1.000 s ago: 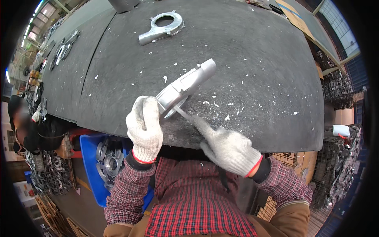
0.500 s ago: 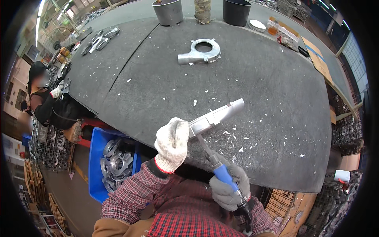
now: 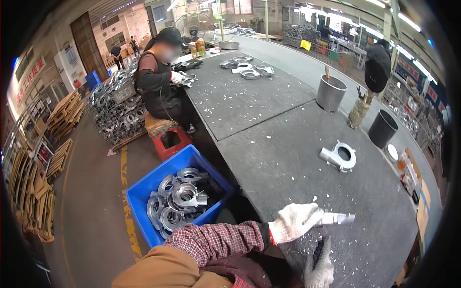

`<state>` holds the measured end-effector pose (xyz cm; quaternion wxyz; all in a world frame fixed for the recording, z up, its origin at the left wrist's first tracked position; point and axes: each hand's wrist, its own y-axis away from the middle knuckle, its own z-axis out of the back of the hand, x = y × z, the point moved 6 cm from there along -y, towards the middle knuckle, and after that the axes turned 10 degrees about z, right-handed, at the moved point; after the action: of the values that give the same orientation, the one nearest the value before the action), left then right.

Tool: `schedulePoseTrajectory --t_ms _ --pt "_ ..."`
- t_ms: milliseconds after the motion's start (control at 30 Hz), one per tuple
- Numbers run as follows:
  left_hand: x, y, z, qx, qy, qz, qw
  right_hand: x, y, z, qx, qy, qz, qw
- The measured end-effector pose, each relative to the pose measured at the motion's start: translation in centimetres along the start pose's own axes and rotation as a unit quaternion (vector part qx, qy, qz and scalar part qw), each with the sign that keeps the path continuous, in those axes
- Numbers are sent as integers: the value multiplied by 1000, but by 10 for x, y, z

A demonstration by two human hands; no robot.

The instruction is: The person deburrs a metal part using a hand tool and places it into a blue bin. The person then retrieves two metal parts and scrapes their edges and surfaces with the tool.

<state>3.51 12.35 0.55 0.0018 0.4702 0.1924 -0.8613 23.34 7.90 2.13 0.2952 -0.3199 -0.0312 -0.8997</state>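
Note:
My left hand [image 3: 297, 222], in a white knit glove, is closed on a silver metal casting [image 3: 339, 219] with a tubular end, held just over the dark table. Nearer the lower edge, my right hand [image 3: 320, 272] in a greyish glove has a finger stretched out and a dark-looking part beside it, apart from the casting. No tool shows in it. A round silver casting with a spout, a blower housing half [image 3: 346, 157], lies farther back on the table [image 3: 273, 158].
To the left, a blue bin [image 3: 144, 206] holds several metal castings [image 3: 185, 194]. A co-worker [image 3: 161, 77] sits beyond it on a red stool [image 3: 165, 144]. More castings [image 3: 249, 73] lie at the far end. A grey bucket [image 3: 331, 93] and a black bucket [image 3: 382, 128] line the back edge.
My view has swung left toward the bin and the co-worker. My left hand still grips the casting. The blue-handled air tool, earlier in my right hand, is out of sight.

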Motion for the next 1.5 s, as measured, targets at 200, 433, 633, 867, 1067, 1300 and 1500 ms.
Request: schedulePoseTrajectory --t_ms 200,433,633,867,1067,1300,1500 --pt "3 -3 0 13 52 -1 999 -28 14 -37 125 63 -24 990" --pt "14 -4 0 3 61 25 998 -12 27 -61 90 -673 -281 678" --pt "9 -1 -10 20 68 43 997 -4 38 -71 212 -966 -15 148" --pt "-23 -13 13 57 -163 -141 975 -23 36 -68 11 -959 -148 240" --pt "-46 -94 -40 183 -296 -248 904 -17 10 -8 -51 -16 66 996" --pt "-57 -103 -68 154 -365 -415 819 -43 -7 30 22 326 -70 943" --pt "-46 -91 -51 154 -290 -349 878 -38 -18 24 87 206 -73 972"
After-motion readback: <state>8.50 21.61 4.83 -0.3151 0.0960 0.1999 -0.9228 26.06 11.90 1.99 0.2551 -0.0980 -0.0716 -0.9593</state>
